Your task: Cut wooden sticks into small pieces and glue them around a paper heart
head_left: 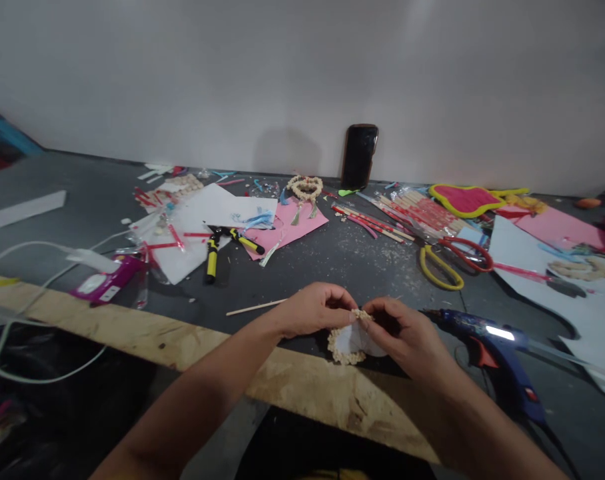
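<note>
A small white piece (346, 340) with a beige, bumpy border is near the table's front edge. My left hand (318, 308) pinches its upper border from the left, fingers closed. From the right, my right hand (400, 330) grips the same border with thumb and fingers, close to the left fingertips. The piece's right part is partly hidden by the right hand. A thin wooden stick (256, 307) lies just left of my left hand. To the right of my right hand rests a blue glue gun (497, 353).
Yellow-handled pliers (211, 257), a purple device (107, 280) with a white cable, and papers (182, 233) lie left. A phone (360, 157) leans against the wall. Scissors (442, 268), wrapped sticks (422, 213) and white sheets (522, 267) are right. Wood (302, 387) edges the table.
</note>
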`<state>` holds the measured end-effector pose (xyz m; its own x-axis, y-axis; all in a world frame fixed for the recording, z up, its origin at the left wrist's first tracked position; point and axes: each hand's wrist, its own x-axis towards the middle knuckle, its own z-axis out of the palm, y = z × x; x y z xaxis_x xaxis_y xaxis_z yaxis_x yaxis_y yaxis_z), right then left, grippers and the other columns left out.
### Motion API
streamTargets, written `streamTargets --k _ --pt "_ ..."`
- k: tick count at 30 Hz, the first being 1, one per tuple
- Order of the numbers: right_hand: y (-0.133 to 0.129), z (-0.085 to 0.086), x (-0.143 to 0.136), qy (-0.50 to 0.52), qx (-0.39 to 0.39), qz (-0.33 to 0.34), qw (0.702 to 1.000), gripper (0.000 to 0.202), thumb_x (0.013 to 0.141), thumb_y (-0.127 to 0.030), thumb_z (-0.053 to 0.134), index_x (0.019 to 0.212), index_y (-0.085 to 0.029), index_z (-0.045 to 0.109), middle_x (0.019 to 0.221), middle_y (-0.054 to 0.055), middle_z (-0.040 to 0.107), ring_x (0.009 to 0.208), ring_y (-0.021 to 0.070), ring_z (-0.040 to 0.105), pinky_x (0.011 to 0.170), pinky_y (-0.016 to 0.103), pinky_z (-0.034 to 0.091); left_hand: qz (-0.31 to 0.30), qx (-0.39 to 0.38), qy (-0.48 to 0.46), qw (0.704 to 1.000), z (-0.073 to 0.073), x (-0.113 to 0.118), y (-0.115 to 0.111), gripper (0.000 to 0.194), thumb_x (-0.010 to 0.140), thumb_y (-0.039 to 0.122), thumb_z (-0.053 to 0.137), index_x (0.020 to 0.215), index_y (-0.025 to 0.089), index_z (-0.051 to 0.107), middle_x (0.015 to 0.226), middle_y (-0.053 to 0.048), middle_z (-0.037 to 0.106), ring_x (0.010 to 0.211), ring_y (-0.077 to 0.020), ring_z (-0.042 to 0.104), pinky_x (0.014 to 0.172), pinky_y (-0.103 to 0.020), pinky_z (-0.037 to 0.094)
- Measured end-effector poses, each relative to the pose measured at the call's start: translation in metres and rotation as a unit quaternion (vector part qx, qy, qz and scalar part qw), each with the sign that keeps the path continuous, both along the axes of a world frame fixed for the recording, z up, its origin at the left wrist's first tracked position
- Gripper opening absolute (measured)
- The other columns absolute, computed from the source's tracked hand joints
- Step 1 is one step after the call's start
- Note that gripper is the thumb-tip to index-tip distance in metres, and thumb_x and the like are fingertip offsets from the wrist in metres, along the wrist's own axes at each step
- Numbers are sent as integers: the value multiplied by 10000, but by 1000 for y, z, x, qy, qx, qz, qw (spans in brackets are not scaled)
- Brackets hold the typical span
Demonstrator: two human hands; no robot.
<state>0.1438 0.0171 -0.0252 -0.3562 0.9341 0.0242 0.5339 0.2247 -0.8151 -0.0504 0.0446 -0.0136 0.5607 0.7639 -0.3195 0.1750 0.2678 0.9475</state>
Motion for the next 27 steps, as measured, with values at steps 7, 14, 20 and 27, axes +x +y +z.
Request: streamTargets --k 7,14,20,27 --pt "1 -4 2 34 -24 3 999 239 827 -330 538 1043 -230 550 884 21 651 752 141 610 656 252 497 10 7 -4 1000 0 -2 2 192 740 271 612 870 133 639 741 -2 611 625 -90 503 595 -214 390" --pt "3 0 5 -33 66 -48 996 260 852 -347 492 1062 -205 550 828 39 637 657 142 589 580 263 487 6 140 94 986 -3 -6 4 276 788 313 572 978 141 675 858 -49 692 733 -152 592 660 -245 436" --pt "5 5 5 -79 136 -64 985 202 874 -299 455 1011 -197 563 903 66 648 705 153 606 636 276 491 -7 339 202 919 -5 -5 4 272 838 309 528 1040 191 666 960 -53 690 869 -179 613 741 -254 434" --pt "4 10 8 -67 163 -104 979 189 879 -307 450 988 -198 560 843 45 635 684 146 585 617 261 458 150 394 249 872 -4 -7 7 187 837 272 533 952 176 644 876 -40 667 787 -153 592 719 -249 431"
